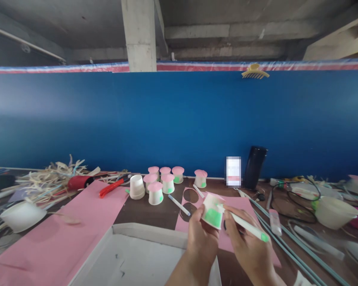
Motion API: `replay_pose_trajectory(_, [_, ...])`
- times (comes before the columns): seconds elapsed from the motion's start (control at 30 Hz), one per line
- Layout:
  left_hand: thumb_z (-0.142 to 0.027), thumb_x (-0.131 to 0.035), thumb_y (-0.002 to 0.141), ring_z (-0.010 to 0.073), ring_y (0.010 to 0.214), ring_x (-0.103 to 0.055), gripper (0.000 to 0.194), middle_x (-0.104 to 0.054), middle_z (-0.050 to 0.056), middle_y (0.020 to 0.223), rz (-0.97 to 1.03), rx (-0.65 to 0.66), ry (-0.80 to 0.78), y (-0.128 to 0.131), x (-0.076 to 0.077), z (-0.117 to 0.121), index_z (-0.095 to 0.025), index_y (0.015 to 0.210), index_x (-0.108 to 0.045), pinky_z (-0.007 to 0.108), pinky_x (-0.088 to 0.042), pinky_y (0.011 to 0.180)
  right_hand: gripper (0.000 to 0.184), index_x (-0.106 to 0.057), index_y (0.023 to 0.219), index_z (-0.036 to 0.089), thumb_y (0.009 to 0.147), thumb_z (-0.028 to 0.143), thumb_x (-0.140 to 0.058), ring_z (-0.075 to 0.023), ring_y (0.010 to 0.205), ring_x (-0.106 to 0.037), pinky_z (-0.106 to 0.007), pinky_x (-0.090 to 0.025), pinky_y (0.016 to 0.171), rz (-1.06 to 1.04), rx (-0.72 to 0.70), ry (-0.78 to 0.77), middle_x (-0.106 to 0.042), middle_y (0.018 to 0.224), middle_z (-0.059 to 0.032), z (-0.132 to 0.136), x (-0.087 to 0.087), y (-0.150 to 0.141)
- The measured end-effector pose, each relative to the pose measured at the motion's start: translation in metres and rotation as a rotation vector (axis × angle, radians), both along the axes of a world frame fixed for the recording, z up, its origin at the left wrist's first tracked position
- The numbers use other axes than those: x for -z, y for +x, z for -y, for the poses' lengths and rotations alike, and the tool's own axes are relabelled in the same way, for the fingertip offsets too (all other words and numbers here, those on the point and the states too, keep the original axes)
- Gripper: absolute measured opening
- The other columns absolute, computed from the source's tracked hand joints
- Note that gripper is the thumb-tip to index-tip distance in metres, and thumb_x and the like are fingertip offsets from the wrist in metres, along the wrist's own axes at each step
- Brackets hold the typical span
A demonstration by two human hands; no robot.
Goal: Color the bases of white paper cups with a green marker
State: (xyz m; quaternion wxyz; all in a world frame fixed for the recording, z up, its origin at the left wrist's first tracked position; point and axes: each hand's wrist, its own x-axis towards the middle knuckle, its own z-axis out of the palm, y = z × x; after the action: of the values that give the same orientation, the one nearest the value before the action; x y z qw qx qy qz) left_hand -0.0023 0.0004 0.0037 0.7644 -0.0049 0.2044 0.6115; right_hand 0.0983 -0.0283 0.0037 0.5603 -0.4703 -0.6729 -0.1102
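Note:
My left hand (203,240) is wrapped round a small white paper cup (208,201), which is tilted and bears a patch of bright green colour. In my right hand (250,242) is a white marker (247,225) with a green end, its tip against or very close to the cup's side. Under both hands lies a pink paper sheet (232,240) with round holes cut in it. Beyond the hands stand several upturned paper cups (155,196) topped with pink paper discs, some with green marks. A plain white cup (137,188) stands to their left.
A white shallow tray (143,230) fills the near middle. Left are another pink sheet (62,230), red-handled scissors or cutter (111,188) and paper scraps (62,174). A black bottle (255,169), a lit phone (233,172), cables (298,248) and a white bowl (335,212) are right.

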Motion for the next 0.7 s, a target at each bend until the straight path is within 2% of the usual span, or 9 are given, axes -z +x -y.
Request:
replay_pose_trajectory(0.17, [-0.019, -0.063, 0.074, 0.0220, 0.090, -0.066, 0.020, -0.070, 0.013, 0.089, -0.004, -0.012, 0.004, 0.0016, -0.0005, -0.0009, -0.010, 0.091, -0.062, 0.027, -0.054, 0.076, 0.017, -0.062, 0.099, 0.019, 0.084, 0.023, -0.055, -0.0160, 0.071, -0.066, -0.027, -0.052, 0.067, -0.028, -0.017, 0.016, -0.068, 0.084, -0.0046, 0.0023, 0.0006, 0.0021])
replay_pose_trajectory(0.33, [-0.019, -0.061, 0.076, 0.0214, 0.089, -0.067, 0.014, -0.071, 0.012, 0.088, -0.004, -0.052, 0.035, 0.0035, 0.0020, -0.0016, -0.013, 0.089, -0.063, 0.027, -0.055, 0.075, 0.019, -0.062, 0.099, 0.019, 0.080, 0.019, -0.060, -0.0168, 0.069, -0.068, -0.032, -0.051, 0.075, -0.020, 0.037, 0.116, -0.070, 0.084, -0.0044, 0.0051, -0.0012, 0.0037])
replay_pose_trajectory(0.47, [-0.019, -0.061, 0.076, 0.0227, 0.094, -0.066, 0.014, -0.071, 0.013, 0.090, -0.007, -0.048, 0.008, 0.0039, 0.0022, -0.0009, -0.012, 0.089, -0.063, 0.028, -0.054, 0.078, 0.019, -0.063, 0.099, 0.019, 0.080, 0.019, -0.061, -0.0163, 0.067, -0.068, -0.032, -0.051, 0.077, 0.009, 0.057, 0.134, -0.070, 0.084, -0.0038, 0.0026, -0.0025, 0.0025])
replay_pose_trajectory(0.7, [-0.019, -0.063, 0.075, 0.0240, 0.100, -0.063, 0.021, -0.070, 0.015, 0.095, -0.014, -0.043, -0.010, 0.0054, 0.0015, 0.0005, -0.010, 0.094, -0.062, 0.029, -0.054, 0.081, 0.022, -0.062, 0.103, 0.019, 0.082, 0.019, -0.058, -0.0161, 0.070, -0.067, -0.028, -0.053, 0.070, -0.036, 0.037, 0.104, -0.069, 0.089, -0.0043, 0.0011, 0.0006, 0.0029])
